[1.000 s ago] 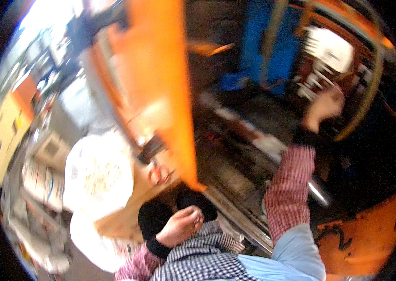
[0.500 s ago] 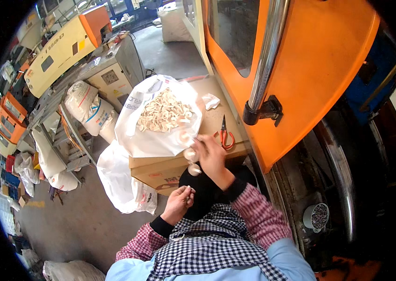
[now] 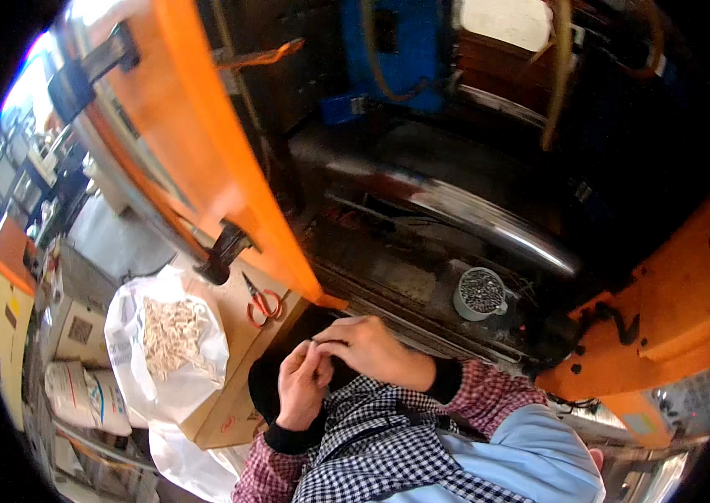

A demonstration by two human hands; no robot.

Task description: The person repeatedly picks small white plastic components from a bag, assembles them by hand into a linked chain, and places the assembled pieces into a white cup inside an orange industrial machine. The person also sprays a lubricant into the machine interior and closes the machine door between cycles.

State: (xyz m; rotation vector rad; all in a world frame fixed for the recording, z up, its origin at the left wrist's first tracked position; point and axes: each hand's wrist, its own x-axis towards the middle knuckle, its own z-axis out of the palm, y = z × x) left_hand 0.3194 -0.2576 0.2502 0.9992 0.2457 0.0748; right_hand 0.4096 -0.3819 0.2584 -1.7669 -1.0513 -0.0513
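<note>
My left hand and my right hand meet above my lap, fingertips touching. Both are closed in a pinch; whatever lies between the fingers is hidden or too small to make out. To their left, a white plastic bag stands open on a cardboard box, holding many small beige parts. Beside the bag, red-handled cutters lie on the box. Farther right, a grey cup full of small metal pieces rests on the machine's bed.
An orange machine door with a metal handle stands between the box and the dark machine interior. A shiny metal bar runs across that interior. At right is an orange machine panel. A filled white sack sits at far left.
The view has swung right toward the machine interior. My right hand has left the bag's edge, where blurred pale round parts were at its fingers, and joined my left hand.
</note>
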